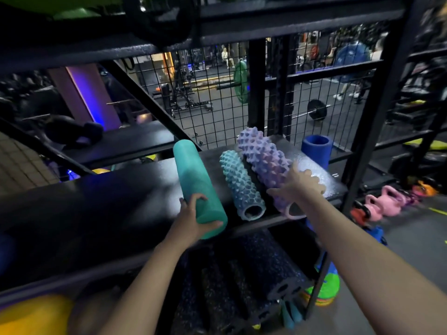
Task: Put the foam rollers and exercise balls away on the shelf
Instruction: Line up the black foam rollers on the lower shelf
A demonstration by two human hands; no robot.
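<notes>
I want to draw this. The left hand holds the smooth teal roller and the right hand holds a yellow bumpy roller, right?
Not yellow: the head view shows the right hand holding a purple bumpy roller. The left hand does hold the smooth teal roller.

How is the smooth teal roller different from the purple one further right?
The teal roller is smooth and one plain colour; the purple roller is knobbly, fading between purple and pink. The left hand grips the teal roller at its near end; the right hand clasps the purple roller from above. Both are long cylinders pointing into the shelf.
</notes>
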